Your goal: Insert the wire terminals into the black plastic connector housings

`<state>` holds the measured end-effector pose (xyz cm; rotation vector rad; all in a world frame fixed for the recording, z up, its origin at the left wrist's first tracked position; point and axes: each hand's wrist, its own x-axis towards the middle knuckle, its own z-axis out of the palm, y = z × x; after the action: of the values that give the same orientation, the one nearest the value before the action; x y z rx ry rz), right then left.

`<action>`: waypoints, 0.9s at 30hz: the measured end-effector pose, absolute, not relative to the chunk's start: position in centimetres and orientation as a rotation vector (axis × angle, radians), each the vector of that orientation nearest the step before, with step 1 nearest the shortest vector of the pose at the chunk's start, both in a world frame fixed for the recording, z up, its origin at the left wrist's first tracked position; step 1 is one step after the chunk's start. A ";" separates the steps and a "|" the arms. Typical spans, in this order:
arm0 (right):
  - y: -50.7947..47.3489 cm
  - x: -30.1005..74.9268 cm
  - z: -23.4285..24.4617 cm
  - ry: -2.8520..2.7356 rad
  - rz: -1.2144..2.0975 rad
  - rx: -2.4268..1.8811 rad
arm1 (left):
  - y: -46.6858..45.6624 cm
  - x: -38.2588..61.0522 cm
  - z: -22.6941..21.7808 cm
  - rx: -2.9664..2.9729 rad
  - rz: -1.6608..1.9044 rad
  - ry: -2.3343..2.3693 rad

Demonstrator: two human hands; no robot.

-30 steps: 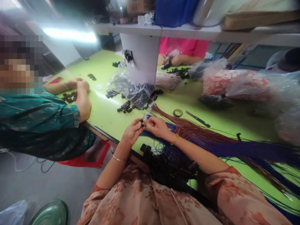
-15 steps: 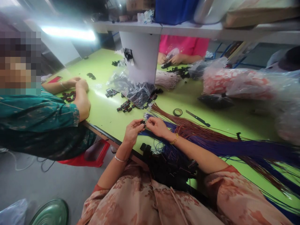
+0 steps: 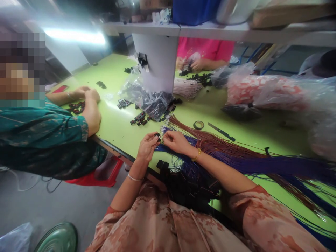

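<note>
Facing a broad green table (image 3: 115, 122), with 1 co-worker in teal (image 3: 44, 129) at 9 o'clock and, beyond a white partition (image 3: 157, 63) at 12, another in pink (image 3: 207, 49) at 1. Can see a long spread of blue wires (image 3: 262, 166) fanning out toward 4 o'clock, then a clear plastic bag of red-and-white pieces (image 3: 267, 91) between 2 and 3. Next down in size, a bundle of brown wires (image 3: 210, 140) lying mostly along the far side of the blue ones, and a heap of black parts (image 3: 189, 185) at 5, near the body. Holding the right hand (image 3: 175, 141) in a narrow pinch — cannot tell whether on a wire end — close by the left hand (image 3: 147, 147). Resting at 3 o'clock from there, a flat knife (image 3: 221, 132); at 2, a roll of dark tape (image 3: 198, 128). Gripping 1 small black part (image 3: 158, 137) between left thumb and fingers, just short of the right fingertips.
</note>
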<state>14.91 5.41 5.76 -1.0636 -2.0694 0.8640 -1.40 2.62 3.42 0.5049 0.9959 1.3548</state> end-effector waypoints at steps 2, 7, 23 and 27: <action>5.4 14.9 5.7 -2.045 0.866 -1.077 | 2.5 -1.5 3.6 0.497 1.332 0.983; 5.5 14.7 5.6 -2.004 0.908 -1.119 | 2.2 -1.5 3.9 0.496 1.301 0.961; 5.2 14.6 6.0 -2.181 0.648 -1.182 | 2.3 -1.7 3.6 0.518 1.296 0.969; 5.1 14.5 6.0 -2.188 0.601 -1.184 | 2.3 -1.5 3.7 0.560 1.313 0.992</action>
<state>14.49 5.13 6.01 -1.1839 -2.1883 0.6012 -1.54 2.33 3.71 0.5595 0.9925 1.3129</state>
